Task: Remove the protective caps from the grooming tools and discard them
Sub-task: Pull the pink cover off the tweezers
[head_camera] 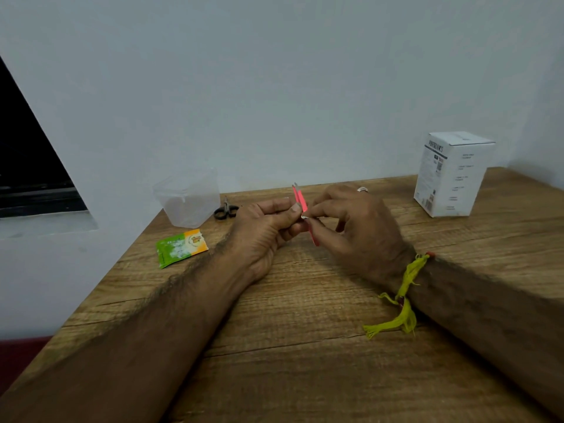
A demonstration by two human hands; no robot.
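Wood-grain table (305, 331) is set against a pale wall, and both forearms are rested on it. Pink tweezers (300, 200) are held upright above the tabletop between the two hands, their metal tips pointed up. The tweezers are pinched by the thumb and curled fingers of the left hand (265, 227), while a small whitish piece at their middle is pinched by the fingertips of the right hand (357, 227); whether it is a cap cannot be told. Small black-handled scissors (226, 210) are laid beside a clear plastic container (187, 199). A green-and-orange sachet (181, 247) is laid near the left edge, and a white carton (451, 174) is stood far right.
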